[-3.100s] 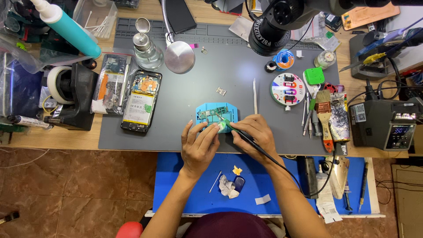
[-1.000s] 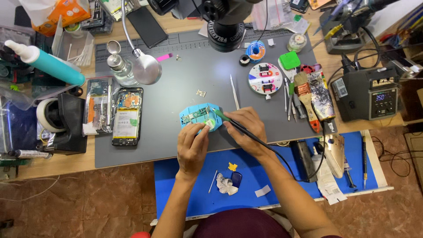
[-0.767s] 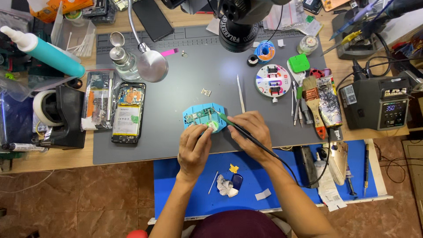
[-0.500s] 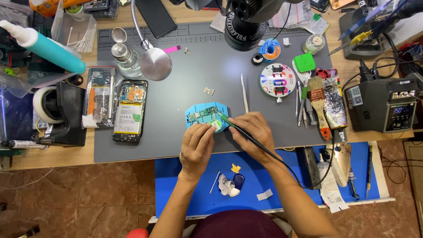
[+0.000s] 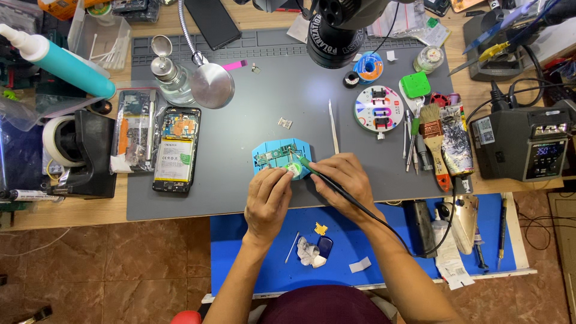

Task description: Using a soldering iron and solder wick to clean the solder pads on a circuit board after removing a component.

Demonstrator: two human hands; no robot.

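The thin, fragile green circuit board is steadied edgewise by the left hand; the slim black soldering iron is held pen-style in the right hand's closed grip

I look down on a wooden bench topped by a grey mat, with a blue mat at six o'clock. Brown floor tiles fill seven o'clock. A gooseneck lamp sits at eleven, casting bright light mid-mat.

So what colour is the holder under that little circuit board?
Light blue holder, seen clearly in the head view.
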